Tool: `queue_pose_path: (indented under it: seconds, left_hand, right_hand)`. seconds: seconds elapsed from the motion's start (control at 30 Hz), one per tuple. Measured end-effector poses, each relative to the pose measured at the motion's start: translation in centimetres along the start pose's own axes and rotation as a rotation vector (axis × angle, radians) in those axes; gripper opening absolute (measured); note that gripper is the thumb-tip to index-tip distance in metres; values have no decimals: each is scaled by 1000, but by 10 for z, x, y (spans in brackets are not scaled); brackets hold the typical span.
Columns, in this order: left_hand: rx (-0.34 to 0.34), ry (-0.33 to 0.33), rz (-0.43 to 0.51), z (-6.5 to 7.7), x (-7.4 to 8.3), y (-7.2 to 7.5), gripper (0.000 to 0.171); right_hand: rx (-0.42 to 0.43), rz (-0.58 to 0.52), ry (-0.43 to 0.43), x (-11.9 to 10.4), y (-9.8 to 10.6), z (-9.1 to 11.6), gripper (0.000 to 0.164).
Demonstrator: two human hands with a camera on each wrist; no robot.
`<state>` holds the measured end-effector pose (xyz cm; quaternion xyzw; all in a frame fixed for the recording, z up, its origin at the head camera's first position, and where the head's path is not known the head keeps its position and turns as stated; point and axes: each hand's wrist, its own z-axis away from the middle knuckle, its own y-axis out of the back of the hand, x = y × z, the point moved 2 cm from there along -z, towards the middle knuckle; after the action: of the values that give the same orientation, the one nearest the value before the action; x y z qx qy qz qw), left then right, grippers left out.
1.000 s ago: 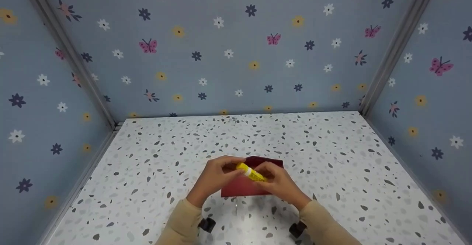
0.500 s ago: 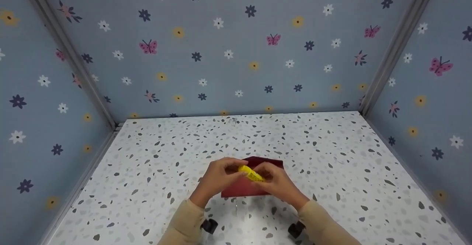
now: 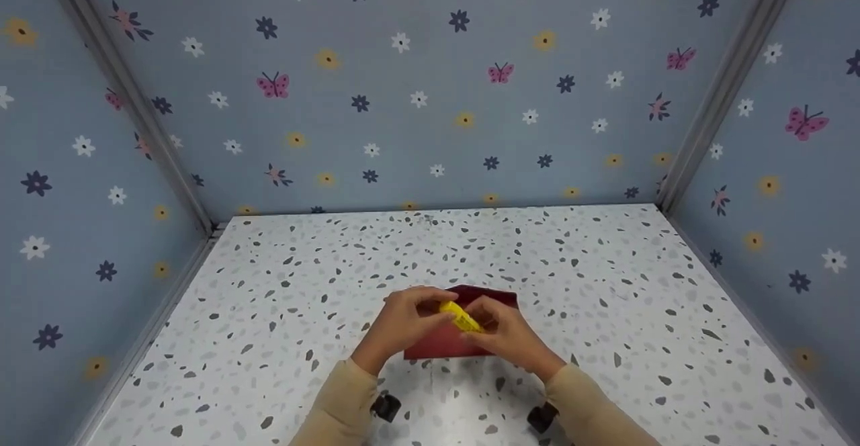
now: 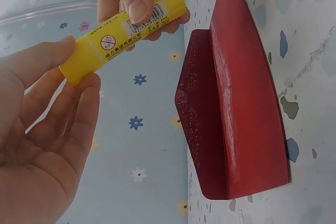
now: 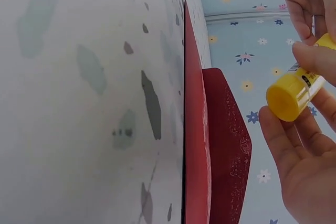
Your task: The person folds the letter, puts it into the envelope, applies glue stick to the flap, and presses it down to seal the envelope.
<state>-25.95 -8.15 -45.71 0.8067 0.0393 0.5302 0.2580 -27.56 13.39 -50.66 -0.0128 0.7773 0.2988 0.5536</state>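
Note:
A yellow glue stick (image 3: 461, 317), its cap fitted on, is held level with a slight tilt between both hands above the envelope. My left hand (image 3: 405, 318) pinches the cap end (image 4: 81, 62) between thumb and fingers. Around the printed barrel (image 4: 139, 27), my right hand (image 3: 505, 330) keeps its thumb and fingers; the flat yellow base (image 5: 283, 102) pokes out past them. Below lies a red envelope (image 4: 252, 108), its darker flap (image 4: 194, 108) raised at the far side. Whitish smears show on the flap and along the fold.
The envelope lies on a white speckled table (image 3: 322, 258). Blue flowered panels (image 3: 430, 70) stand behind and at both sides, joined by grey metal posts (image 3: 725, 83). A black wrist device (image 3: 386, 407) sits under each beige sleeve (image 3: 336, 402).
The white band between cap and barrel has vanished as the cap slid onto the glue stick. My left hand shifted slightly right; the right hand and envelope stayed about where they were.

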Motion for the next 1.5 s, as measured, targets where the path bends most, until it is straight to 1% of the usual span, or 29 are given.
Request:
queue_pose_path:
  seconds: [0.2, 0.4, 0.5, 0.57, 0.7, 0.8, 0.87, 0.93, 1.0, 1.1, 1.2, 1.33, 1.5]
  left_hand:
    - [20, -21, 27, -3, 0, -1, 32]
    - [33, -5, 40, -3, -1, -2, 31]
    - [42, -6, 38, -3, 1, -3, 29]
    - [48, -13, 48, -3, 5, -4, 28]
    - [46, -32, 79, 1, 25, -1, 26]
    - [38, -39, 95, 5, 38, 2, 25]
    - [32, -41, 99, 6, 40, 2, 26]
    - [31, -46, 97, 5, 36, 0, 26]
    - [34, -54, 95, 3, 27, -2, 27]
    - [38, -67, 67, 0, 11, -3, 27]
    - [39, -84, 40, 0, 1, -2, 26]
    - [35, -90, -7, 2, -4, 1, 25]
    - [29, -67, -64, 4, -7, 5, 25]
  right_hand:
    - [-13, -4, -8, -4, -2, -3, 25]
    - [-30, 3, -45, -5, -4, -4, 25]
    - [-25, 27, -31, -6, -4, -4, 25]
    - [-16, 52, -7, -6, -4, -4, 25]
    - [-5, 99, 36, -6, -3, -4, 26]
    - [-5, 110, 36, -6, -2, -3, 28]
    - [-6, 113, 32, -5, -1, -3, 28]
    - [-5, 116, 29, -4, 1, -2, 28]
    - [-4, 118, 25, -2, 3, -1, 28]
    - [3, 126, 12, 0, 7, 1, 27]
    - [14, 139, -16, 3, 14, 4, 27]
    - [33, 134, -57, 9, 23, 8, 30]
    - [59, 118, -102, 14, 35, 13, 33]
